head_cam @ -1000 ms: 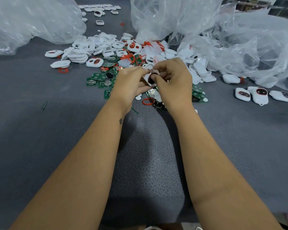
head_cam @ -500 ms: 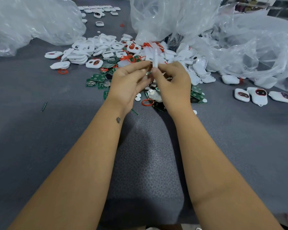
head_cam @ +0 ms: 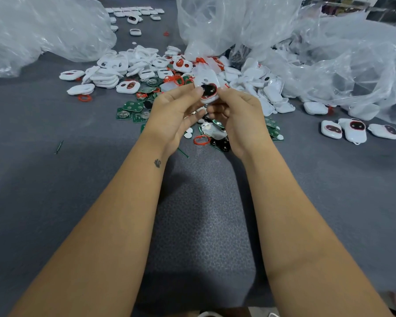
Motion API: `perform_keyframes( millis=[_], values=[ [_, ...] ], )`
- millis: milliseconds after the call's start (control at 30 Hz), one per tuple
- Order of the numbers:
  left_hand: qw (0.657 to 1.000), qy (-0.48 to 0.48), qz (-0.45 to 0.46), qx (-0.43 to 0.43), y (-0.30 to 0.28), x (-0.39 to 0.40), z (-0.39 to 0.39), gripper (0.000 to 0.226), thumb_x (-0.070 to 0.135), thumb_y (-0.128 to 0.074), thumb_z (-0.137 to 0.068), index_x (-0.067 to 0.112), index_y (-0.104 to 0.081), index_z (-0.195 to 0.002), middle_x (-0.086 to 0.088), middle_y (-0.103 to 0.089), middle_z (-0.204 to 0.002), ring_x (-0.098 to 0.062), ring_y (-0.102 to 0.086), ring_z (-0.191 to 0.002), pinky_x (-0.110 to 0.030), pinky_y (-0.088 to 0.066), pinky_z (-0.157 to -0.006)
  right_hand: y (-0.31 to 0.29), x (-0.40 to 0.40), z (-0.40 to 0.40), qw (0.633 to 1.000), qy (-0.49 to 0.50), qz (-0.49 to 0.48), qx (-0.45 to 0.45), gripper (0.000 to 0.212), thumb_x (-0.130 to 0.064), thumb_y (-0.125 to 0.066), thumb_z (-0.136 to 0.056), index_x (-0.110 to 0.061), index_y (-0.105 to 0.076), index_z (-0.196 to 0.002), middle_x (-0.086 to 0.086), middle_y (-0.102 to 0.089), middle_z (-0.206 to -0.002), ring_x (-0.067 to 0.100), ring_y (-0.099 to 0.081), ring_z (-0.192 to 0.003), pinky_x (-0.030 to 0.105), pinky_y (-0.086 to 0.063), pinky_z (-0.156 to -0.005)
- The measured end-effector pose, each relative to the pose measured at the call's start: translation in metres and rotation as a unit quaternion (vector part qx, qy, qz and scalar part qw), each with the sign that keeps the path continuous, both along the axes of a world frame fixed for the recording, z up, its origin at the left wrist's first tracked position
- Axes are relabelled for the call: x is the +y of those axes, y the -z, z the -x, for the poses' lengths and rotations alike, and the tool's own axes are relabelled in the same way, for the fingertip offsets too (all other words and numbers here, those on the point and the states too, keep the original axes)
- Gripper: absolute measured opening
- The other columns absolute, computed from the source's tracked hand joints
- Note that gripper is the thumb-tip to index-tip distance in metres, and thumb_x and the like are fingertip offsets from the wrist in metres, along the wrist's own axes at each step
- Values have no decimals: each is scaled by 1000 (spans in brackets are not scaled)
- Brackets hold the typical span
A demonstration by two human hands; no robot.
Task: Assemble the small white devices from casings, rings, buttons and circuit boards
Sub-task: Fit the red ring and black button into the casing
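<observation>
White casing [head_cam: 208, 91], red-ringed with a dark button seated, sat pinched between our left hand [head_cam: 173, 115] and right hand [head_cam: 239, 117]; we judged a circuit board [head_cam: 133, 106] came next.

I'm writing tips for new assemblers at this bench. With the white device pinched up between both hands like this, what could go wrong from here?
1. The device is held only by the fingertips of the left hand and right hand, above the parts pile; a slip could drop it in among look-alike casings.
2. Its red ring looks uneven along the lower rim; pressing further might pinch it.
3. A loose red ring and circuit boards lie under the wrists and could be swept aside.
</observation>
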State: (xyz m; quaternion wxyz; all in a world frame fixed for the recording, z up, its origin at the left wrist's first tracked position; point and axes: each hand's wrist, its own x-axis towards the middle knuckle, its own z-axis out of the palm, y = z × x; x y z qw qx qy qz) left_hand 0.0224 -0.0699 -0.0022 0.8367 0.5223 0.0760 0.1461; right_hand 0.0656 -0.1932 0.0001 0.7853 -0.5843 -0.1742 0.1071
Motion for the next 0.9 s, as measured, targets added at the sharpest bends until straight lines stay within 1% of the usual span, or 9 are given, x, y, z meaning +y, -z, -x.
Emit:
perform_keyframes(
  millis=[100,167,300,400,467,533,700,800,900],
  values=[
    [1000,-2,-18,-16,0,1,1,11,5,-62,-92,14,-68,-92,5,-72,-80,-7,-66,-75,-22,-56,-77,0,0,-1,1000,9,10,9,23,-10,-50,-98,-4,-67,-84,10,-66,-78,14,-57,-62,25,-49,-65],
    [999,3,-36,-27,1,0,2,12,3,-62,-92,14,-67,-95,6,-73,-82,-6,-68,-78,-22,-56,-79,0,-1,-1,1000,15,12,9,17,-11,-55,-95,-5,-67,-84,9,-66,-77,17,-58,-64,26,-49,-65],
    [997,10,-58,-46,1,-1,3,16,2,-63,-91,13,-66,-101,6,-74,-84,-7,-69,-84,-22,-54,-79,1,0,0,999,18,32,-19,11,-10,-63,-91,-2,-70,-96,20,-66,-92,28,-56,-83,38,-48,-80],
    [997,19,-55,-56,1,1,3,15,5,-61,-92,13,-67,-103,0,-73,-96,-14,-68,-95,-30,-54,-89,-1,-2,2,1000,6,13,-13,6,-7,-61,-92,-4,-67,-92,13,-67,-88,21,-59,-79,32,-50,-78],
    [996,16,-48,-67,2,1,3,13,5,-57,-95,11,-66,-102,-3,-73,-97,-16,-67,-96,-34,-54,-92,-2,-2,3,1000,-2,15,-17,5,-4,-60,-92,-3,-65,-90,10,-66,-83,17,-60,-73,27,-52,-73],
    [995,13,-62,-74,2,0,2,12,5,-53,-97,12,-62,-100,1,-73,-91,-13,-67,-92,-32,-55,-87,-3,-2,4,1000,-8,14,-17,6,-2,-59,-93,1,-63,-92,10,-65,-81,14,-60,-67,22,-52,-67],
    [990,7,-123,-63,2,-7,4,13,8,-49,-100,19,-56,-96,10,-70,-89,-4,-65,-87,-26,-55,-80,-4,-2,5,1000,1,3,2,5,0,-59,-92,4,-62,-90,11,-66,-76,14,-61,-55,23,-52,-58],
    [991,7,-119,-62,1,-9,4,15,6,-46,-101,16,-55,-95,10,-68,-82,-1,-63,-75,-20,-53,-69,-4,-1,4,1000,2,6,19,8,-2,-60,-90,-1,-60,-82,8,-66,-70,17,-63,-57,28,-53,-61],
    [994,14,-94,-51,0,-8,4,6,6,-50,-99,10,-54,-99,0,-65,-87,-6,-61,-71,-21,-53,-67,-2,2,5,999,5,27,17,7,-6,-61,-91,0,-62,-95,9,-67,-73,17,-64,-62,32,-52,-66]
  ],
)
